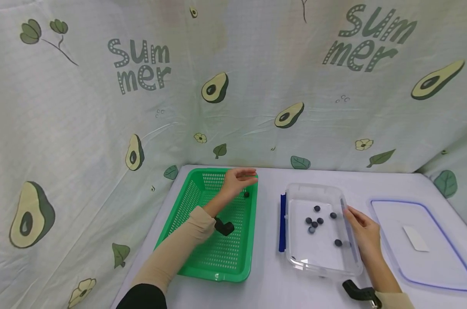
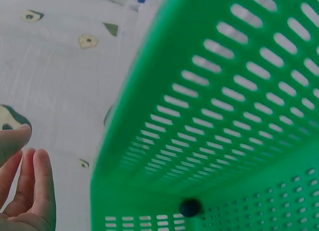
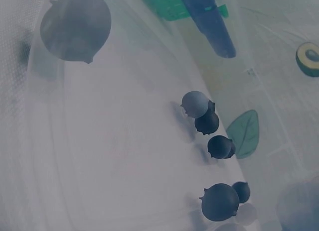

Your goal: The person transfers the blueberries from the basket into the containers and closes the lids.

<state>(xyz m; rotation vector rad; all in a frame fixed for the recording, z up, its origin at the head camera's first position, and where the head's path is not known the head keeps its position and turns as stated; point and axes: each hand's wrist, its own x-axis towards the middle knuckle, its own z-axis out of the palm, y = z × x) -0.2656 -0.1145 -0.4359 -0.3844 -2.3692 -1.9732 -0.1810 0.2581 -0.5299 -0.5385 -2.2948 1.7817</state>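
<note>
My left hand [image 1: 239, 180] is over the far right corner of a green plastic basket [image 1: 252, 240], fingers extended and thumb apart, holding nothing visible. One dark blueberry [image 1: 246, 194] lies in the basket below it; the left wrist view shows the same blueberry [image 2: 190, 207] in a corner. With my right hand [image 1: 366, 236] I hold the right wall of a clear plastic container [image 1: 318, 272]. Several blueberries [image 1: 314, 224] are scattered on its floor, and the right wrist view shows blueberries [image 3: 207, 122] through the clear plastic.
A blue clip [image 1: 282, 223] runs along the container's left side. On the right of the white table [image 1: 269, 257] lies a clear lid [image 1: 441, 223] with a blue rim and a white label. A printed curtain [image 1: 248, 51] hangs behind.
</note>
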